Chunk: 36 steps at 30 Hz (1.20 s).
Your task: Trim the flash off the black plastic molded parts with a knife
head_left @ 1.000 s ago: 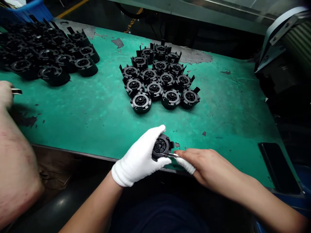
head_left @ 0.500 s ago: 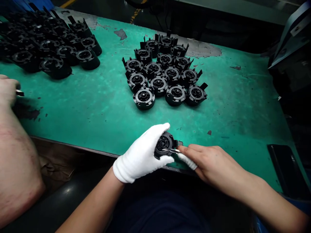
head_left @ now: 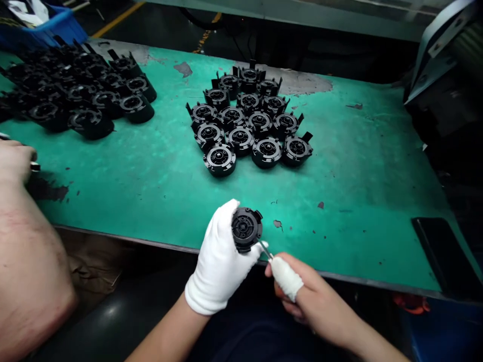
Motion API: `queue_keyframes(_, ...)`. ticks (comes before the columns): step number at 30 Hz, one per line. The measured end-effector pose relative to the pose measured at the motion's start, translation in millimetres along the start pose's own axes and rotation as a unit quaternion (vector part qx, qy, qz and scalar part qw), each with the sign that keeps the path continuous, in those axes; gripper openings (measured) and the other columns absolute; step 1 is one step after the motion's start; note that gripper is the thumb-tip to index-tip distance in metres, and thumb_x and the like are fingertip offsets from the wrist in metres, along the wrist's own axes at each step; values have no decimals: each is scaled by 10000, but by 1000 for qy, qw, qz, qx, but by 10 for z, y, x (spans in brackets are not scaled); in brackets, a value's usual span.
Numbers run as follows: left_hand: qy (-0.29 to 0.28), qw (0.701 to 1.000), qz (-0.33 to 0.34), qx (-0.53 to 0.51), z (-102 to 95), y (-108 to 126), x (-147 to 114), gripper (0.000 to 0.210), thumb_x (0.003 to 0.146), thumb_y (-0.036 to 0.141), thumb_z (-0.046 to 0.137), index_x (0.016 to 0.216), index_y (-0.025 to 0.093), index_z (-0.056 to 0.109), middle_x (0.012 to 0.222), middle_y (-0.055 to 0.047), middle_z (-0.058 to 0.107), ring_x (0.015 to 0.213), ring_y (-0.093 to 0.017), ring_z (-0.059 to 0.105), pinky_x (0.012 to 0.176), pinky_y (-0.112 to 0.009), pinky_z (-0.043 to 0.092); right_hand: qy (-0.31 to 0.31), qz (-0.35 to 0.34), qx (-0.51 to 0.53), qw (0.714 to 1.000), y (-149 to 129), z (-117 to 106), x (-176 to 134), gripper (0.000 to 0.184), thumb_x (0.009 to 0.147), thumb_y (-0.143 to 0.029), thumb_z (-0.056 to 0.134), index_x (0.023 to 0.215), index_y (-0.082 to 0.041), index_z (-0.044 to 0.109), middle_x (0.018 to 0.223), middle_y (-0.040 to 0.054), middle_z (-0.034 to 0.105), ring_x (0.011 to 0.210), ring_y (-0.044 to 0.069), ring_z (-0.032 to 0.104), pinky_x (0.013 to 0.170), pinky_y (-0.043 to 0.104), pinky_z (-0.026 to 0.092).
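My left hand [head_left: 217,266], in a white glove, is closed around a round black plastic housing [head_left: 245,227] near the table's front edge. The housing's ribbed, ringed face is turned up toward me. My right hand [head_left: 298,289] is bare except for a white cover on the thumb. It grips a thin metal blade-like tool [head_left: 265,249], whose handle is hidden in the fingers. The tool's tip is at the housing's lower right rim; whether it touches, I cannot tell.
Several similar black housings [head_left: 240,138] stand grouped on the green table [head_left: 158,176]. More housings [head_left: 90,120] crowd the left, near a blue bin [head_left: 62,30]. Another person's hand [head_left: 17,158] is at the left edge. A flat black object [head_left: 445,256] lies at right.
The tool has moved from across the housing's face to its lower right rim. My right hand has turned and drawn lower, showing its covered thumb. The left hand has tilted the housing more upright.
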<state>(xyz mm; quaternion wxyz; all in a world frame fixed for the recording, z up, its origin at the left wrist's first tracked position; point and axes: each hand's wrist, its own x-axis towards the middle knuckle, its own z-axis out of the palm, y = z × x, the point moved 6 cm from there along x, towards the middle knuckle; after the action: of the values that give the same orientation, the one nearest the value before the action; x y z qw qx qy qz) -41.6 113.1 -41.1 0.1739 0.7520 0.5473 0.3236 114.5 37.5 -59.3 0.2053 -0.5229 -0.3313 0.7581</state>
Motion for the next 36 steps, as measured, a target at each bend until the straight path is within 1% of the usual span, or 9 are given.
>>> queue_keyframes(4, -13, 1000, -8, 5, 36, -21, -22, 873, 787, 375, 799, 1476, 174, 302, 1437, -185, 475, 1370, -324, 481, 1150, -517, 434, -8, 31, 124, 992, 235, 339, 8, 331, 1000, -538, 428, 1076, -230, 522, 709, -64, 426, 479, 64, 289, 417, 191, 197)
queue_keyframes(9, -12, 999, -9, 31, 37, -34, 17, 875, 790, 427, 789, 1475, 158, 314, 1407, -196, 483, 1356, -340, 484, 1145, -550, 425, -110, -132, 32, 985, -76, 666, -38, 247, 849, -434, 675, 976, -226, 640, 742, -32, 558, 613, 90, 476, 572, 224, 368)
queue_keyframes(11, -6, 1000, -15, 24, 39, -41, 0, 941, 762, 466, 807, 1490, 165, 292, 1392, -189, 497, 1336, -347, 503, 1136, -556, 433, -139, -114, 83, 980, -86, 766, -38, 271, 825, -452, 697, 955, -225, 625, 709, -38, 566, 578, 79, 477, 551, 215, 366)
queue_keyframes(15, 7, 998, -54, -19, 52, -99, -67, 1099, 709, 546, 831, 1539, 223, 188, 1390, -153, 512, 1264, -337, 568, 1075, -534, 500, -70, 58, 320, 943, 154, 793, 61, 381, 877, -608, 590, 948, -243, 510, 589, -104, 407, 406, 35, 224, 362, 160, 147)
queue_keyframes(23, 49, 997, 0, 67, 53, 3, -66, 880, 747, 553, 788, 1405, 127, 388, 1337, -218, 540, 1269, -387, 551, 1065, -582, 480, -42, -23, 387, 921, 239, 830, 88, 512, 817, -708, 659, 883, -233, 479, 565, -114, 395, 375, 25, 226, 324, 128, 180)
queue_keyframes(26, 57, 994, 2, 93, 64, 54, -82, 826, 768, 537, 764, 1385, 109, 421, 1331, -226, 558, 1282, -403, 535, 1099, -617, 438, -31, -152, 401, 903, -24, 584, -87, 523, 813, -712, 668, 807, -236, 452, 519, -118, 341, 367, 36, 231, 337, 144, 262)
queue_keyframes(29, 64, 995, -6, 71, -14, 46, -70, 800, 796, 501, 741, 1414, 113, 414, 1357, -210, 563, 1315, -377, 520, 1149, -598, 401, 137, -263, 386, 873, -264, 79, -308, 395, 928, -608, 590, 844, -232, 504, 572, -93, 346, 412, 49, 232, 355, 136, 276)
queue_keyframes(34, -141, 987, 32, -66, -191, -96, 52, 703, 933, 319, 582, 1557, 224, 272, 1603, -108, 355, 1468, -273, 375, 1237, -482, 324, 263, -257, 212, 905, -298, -418, -420, 288, 959, -540, 578, 961, -251, 575, 681, -49, 487, 478, 78, 401, 402, 179, 359)
queue_keyframes(36, -129, 981, 4, -144, -348, -219, 104, 603, 971, 287, 531, 1539, 281, 328, 1602, -55, 370, 1477, -241, 364, 1256, -453, 289, 267, -229, 94, 931, -244, -543, -373, 317, 970, -546, 554, 1120, -271, 602, 741, -28, 552, 508, 94, 426, 436, 210, 387)
